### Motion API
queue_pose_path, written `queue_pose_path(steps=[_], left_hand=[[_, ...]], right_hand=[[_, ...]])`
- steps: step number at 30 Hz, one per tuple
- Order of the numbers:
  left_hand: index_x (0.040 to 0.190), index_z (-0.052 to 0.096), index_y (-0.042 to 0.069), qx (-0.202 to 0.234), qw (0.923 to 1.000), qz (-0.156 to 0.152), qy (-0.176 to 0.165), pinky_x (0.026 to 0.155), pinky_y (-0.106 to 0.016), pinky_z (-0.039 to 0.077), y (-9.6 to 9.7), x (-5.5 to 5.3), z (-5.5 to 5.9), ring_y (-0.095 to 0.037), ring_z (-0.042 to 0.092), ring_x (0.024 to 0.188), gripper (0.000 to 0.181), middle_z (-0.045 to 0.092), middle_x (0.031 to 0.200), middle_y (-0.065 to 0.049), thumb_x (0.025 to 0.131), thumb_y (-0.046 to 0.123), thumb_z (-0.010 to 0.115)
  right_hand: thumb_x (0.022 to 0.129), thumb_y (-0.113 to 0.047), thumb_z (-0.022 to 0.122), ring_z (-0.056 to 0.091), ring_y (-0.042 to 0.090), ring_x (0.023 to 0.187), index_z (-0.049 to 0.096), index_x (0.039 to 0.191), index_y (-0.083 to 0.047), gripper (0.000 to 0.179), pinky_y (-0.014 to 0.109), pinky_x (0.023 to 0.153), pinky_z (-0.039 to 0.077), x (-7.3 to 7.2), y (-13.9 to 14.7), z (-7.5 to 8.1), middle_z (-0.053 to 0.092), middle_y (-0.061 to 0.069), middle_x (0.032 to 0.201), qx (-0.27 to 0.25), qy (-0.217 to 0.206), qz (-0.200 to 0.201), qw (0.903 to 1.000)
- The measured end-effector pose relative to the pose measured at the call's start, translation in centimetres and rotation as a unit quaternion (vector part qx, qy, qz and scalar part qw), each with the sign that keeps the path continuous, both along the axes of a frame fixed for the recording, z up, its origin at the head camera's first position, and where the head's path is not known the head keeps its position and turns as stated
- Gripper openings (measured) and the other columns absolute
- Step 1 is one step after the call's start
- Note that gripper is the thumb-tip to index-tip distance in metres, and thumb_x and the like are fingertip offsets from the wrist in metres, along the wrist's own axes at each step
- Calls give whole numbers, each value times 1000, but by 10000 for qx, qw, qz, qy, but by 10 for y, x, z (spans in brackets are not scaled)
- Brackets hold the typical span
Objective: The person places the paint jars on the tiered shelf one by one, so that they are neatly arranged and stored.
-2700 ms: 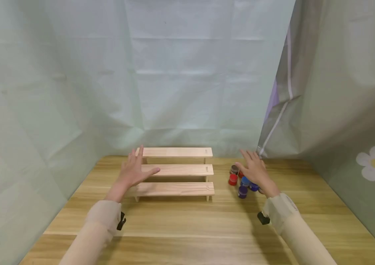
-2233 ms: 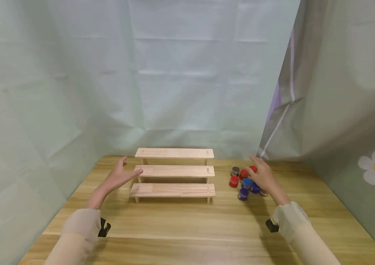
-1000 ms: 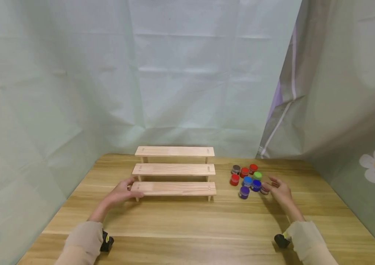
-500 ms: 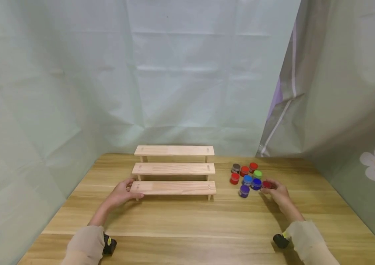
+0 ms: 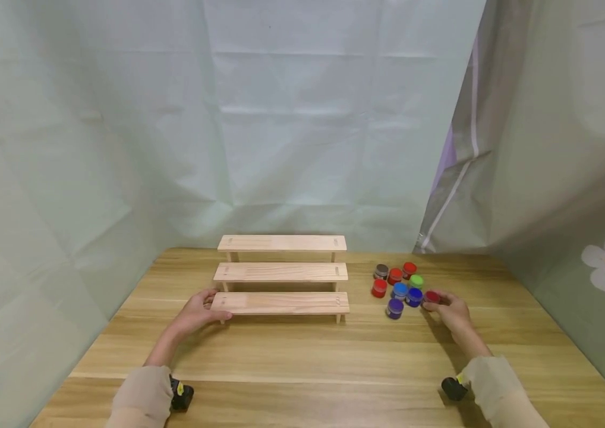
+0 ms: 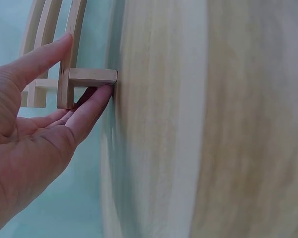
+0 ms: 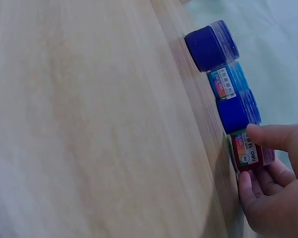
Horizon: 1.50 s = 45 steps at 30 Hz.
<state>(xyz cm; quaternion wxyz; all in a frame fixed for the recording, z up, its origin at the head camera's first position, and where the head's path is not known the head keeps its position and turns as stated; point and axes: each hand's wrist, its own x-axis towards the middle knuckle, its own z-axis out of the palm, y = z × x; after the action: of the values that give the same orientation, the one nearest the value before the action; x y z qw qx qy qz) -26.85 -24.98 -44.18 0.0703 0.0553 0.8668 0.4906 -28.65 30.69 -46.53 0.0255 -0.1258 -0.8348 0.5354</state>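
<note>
A pale wooden three-tier display stand (image 5: pixel 281 303) stands at the back middle of the table in the head view. My left hand (image 5: pixel 194 312) grips the left end of its lowest tier. In the left wrist view, the thumb presses the board's edge (image 6: pixel 72 29), with fingers behind the end and by the short leg (image 6: pixel 93 76). On the right, my right hand (image 5: pixel 454 314) pinches a small dark red paint jar (image 5: pixel 431 296) between thumb and fingers. The right wrist view shows this labelled jar (image 7: pixel 245 150) low at the tabletop, beside a dark blue jar (image 7: pixel 236 113).
Several more paint jars cluster left of the right hand, including a purple one (image 5: pixel 394 308), a light blue one (image 5: pixel 399 290), a green one (image 5: pixel 416 281) and a dark grey one (image 5: pixel 381 271). Pale cloth (image 5: pixel 292 148) hangs behind the wooden table (image 5: pixel 302 368).
Both hands have come down from above the table. The left has taken hold of the stand's lowest tier; the right has moved over the jars and taken the dark red one.
</note>
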Motion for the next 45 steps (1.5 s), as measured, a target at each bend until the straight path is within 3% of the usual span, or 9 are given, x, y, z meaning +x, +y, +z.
queue_pose_path(steps=[4,7,9,16,19,23,30,35,45], left_hand=[[143,17,-23,103,9999,-4,-78,107,-54,42,2,-2,-2,-52,42,131,89,33,144,-44,86,15,73],[144,16,-23,165,9998,0,-126,106,-52,43,2,-2,-3,-51,43,131,89,33,144,-43,86,15,73],[144,15,-22,213,9996,9,-166,105,-49,45,3,-2,-3,-50,44,131,89,34,144,-43,86,14,73],[144,16,-23,375,9991,52,-172,99,-39,51,4,-3,-6,-48,46,129,89,35,143,-43,85,11,73],[145,15,-22,450,9988,85,-191,99,-38,51,5,-3,-7,-48,45,130,89,34,144,-43,85,10,73],[145,15,-21,509,9985,80,-208,98,-35,51,5,-3,-8,-48,45,131,89,33,144,-43,85,10,73],[146,15,-20,573,9980,133,-212,87,-25,53,1,0,-7,-47,46,129,90,33,145,-43,85,11,74],[146,16,-20,536,9982,146,-205,90,-26,52,-2,2,-7,-47,47,129,91,35,144,-42,84,13,74],[146,15,-20,713,9970,144,-252,79,-24,56,-1,-1,-11,-39,53,122,91,33,145,-43,85,12,74]], right_hand=[[91,-15,66,58,20,106,44,138,9,58,31,98,44,2,6,5,52,30,138,65,16,-90,9999],[91,-16,66,54,0,91,45,138,9,57,16,85,46,3,9,10,54,27,137,69,46,-125,9999],[91,-17,67,52,-4,90,43,139,8,59,9,78,45,2,10,13,52,28,139,44,79,-115,9999],[91,-19,67,53,-3,95,40,143,4,63,6,78,47,0,11,24,44,28,146,-144,42,-100,9998],[91,-21,68,57,11,107,41,142,3,63,6,77,46,-1,9,28,46,26,144,-63,72,-118,9999],[91,-20,68,52,27,122,43,141,2,61,6,75,44,-3,5,33,51,24,139,94,199,-148,9996],[90,-21,69,51,-3,95,47,140,-1,58,7,80,46,-13,-11,46,59,14,130,125,374,-94,9992],[91,-19,67,51,1,97,46,139,-1,55,8,82,44,-24,-27,56,58,11,129,-42,455,22,9990],[92,-15,65,53,2,95,46,139,0,53,15,87,50,-39,-60,78,55,16,133,-330,545,252,9977]])
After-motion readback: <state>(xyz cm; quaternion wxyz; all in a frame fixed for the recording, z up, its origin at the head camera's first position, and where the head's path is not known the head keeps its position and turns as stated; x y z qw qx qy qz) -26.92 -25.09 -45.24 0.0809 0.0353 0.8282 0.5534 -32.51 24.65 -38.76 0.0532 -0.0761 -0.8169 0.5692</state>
